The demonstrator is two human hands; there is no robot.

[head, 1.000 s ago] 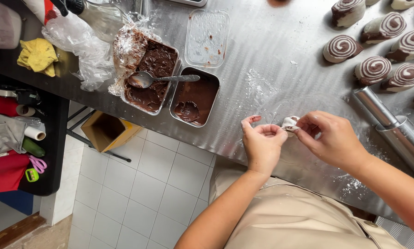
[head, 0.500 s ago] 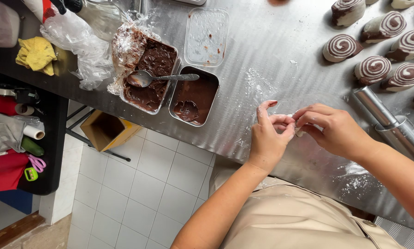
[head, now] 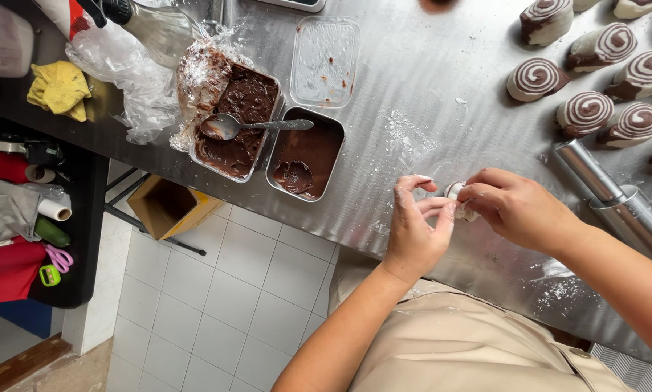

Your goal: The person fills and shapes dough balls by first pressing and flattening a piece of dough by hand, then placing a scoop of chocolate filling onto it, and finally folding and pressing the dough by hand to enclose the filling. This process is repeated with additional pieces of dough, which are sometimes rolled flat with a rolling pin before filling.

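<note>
Both hands pinch a small dough piece above the steel bench: the left hand nips it with fingertips at its 9 o'clock, the right hand closes over it from 3. Swirl buns lie at 1 o'clock, a rolling pin at 3, and chocolate tins at 10.

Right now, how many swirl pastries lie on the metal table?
8 in view, all at the upper right: three along the top edge, three below them, two cut off at the right edge; more may lie outside the picture.
</note>
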